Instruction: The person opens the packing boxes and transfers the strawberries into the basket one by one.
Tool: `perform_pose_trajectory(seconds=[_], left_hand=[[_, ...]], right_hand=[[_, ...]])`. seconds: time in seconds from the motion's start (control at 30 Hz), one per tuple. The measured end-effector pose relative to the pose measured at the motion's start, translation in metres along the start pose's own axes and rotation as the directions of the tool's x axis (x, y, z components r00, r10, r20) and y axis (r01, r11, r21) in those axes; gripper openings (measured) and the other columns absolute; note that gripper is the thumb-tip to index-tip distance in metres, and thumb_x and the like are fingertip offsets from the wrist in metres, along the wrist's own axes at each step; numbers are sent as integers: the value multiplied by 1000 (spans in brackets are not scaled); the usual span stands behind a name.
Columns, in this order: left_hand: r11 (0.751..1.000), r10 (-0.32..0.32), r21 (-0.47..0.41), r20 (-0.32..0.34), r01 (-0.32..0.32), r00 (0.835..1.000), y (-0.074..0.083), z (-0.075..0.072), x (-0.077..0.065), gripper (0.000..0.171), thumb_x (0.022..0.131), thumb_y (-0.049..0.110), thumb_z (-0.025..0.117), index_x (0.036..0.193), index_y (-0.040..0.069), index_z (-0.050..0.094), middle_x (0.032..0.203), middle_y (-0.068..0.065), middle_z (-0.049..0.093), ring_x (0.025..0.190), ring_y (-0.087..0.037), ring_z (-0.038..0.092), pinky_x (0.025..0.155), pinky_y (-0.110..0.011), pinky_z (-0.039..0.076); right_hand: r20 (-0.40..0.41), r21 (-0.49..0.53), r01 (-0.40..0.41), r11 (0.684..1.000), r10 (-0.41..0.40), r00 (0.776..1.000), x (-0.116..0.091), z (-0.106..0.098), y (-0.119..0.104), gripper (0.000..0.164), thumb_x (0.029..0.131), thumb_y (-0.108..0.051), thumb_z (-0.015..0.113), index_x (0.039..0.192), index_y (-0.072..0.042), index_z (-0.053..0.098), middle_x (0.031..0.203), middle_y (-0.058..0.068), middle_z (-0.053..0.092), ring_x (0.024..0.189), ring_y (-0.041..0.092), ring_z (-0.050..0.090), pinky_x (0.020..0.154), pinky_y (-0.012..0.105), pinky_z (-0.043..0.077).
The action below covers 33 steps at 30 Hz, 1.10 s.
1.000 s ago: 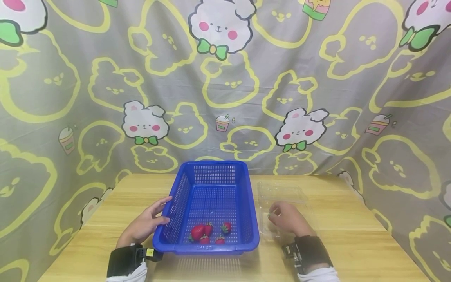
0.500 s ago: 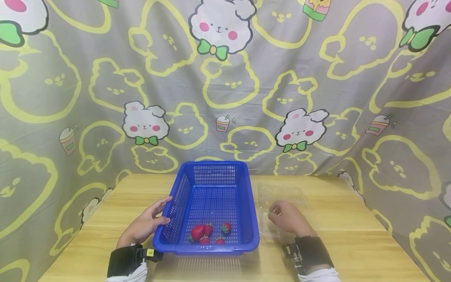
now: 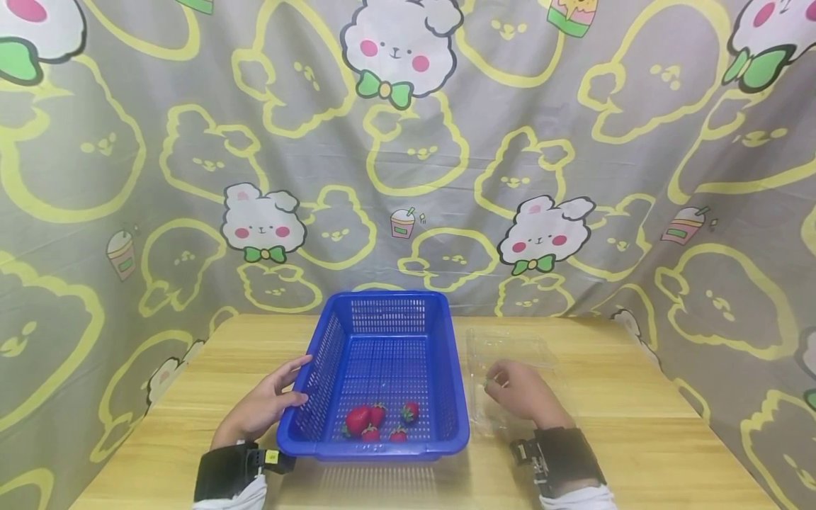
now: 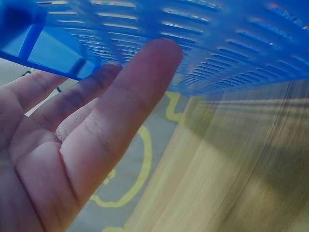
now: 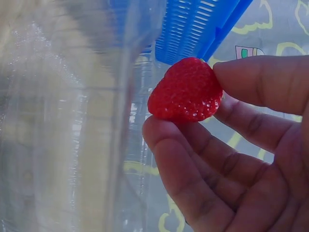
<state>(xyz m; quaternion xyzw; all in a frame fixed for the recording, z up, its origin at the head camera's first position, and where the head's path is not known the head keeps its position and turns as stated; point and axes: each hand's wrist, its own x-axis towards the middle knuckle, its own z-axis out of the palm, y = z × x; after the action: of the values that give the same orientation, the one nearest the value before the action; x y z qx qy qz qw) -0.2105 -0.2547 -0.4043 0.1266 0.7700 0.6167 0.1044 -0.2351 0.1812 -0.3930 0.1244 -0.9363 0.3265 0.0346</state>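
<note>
In the head view a blue plastic basket [image 3: 382, 450] stands on the table, tilted up toward its far side or resting flat; I cannot tell which. Several red strawberries [image 3: 358, 421] lie at its near end. My left hand [image 3: 258, 407] touches the basket's left side with thumb and fingers extended, and the left wrist view shows the thumb [image 4: 145, 77] against the slotted wall. My right hand [image 3: 519, 389] pinches a strawberry [image 5: 186, 92] between thumb and fingers at a clear plastic box [image 3: 510, 346]. In the head view the fingers mostly hide that strawberry.
The clear box stands just right of the basket, its outline faint against the wooden table [image 3: 637, 411]. A grey patterned curtain [image 3: 357, 156] hangs behind the table and along both sides.
My right hand has shifted very slightly away from me over the clear box. The left hand, the basket and the strawberries in it stay where they were.
</note>
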Motion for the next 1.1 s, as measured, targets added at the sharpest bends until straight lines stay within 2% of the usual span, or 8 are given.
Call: perform_pose_trajectory(seconds=[0.77,1.1], left_hand=[[1000,-3,18,-16,4,1000,0,1,-1,70,92,4,57,149,5,16,149,-38,16,123,-55,39,90,-60,49],[1000,-8,22,-19,8,1000,1,1,0,70,91,3,56,149,5,17,149,-38,16,123,-55,39,90,-60,49]], right_hand=[[-37,3,57,998,-57,998,0,-5,-8,11,82,-13,64,92,-8,65,82,8,68,75,20,63,67,41,55],[-25,24,35,999,-34,999,-2,-8,-13,13,85,-14,64,97,-7,64,88,9,68,82,24,64,71,44,56]])
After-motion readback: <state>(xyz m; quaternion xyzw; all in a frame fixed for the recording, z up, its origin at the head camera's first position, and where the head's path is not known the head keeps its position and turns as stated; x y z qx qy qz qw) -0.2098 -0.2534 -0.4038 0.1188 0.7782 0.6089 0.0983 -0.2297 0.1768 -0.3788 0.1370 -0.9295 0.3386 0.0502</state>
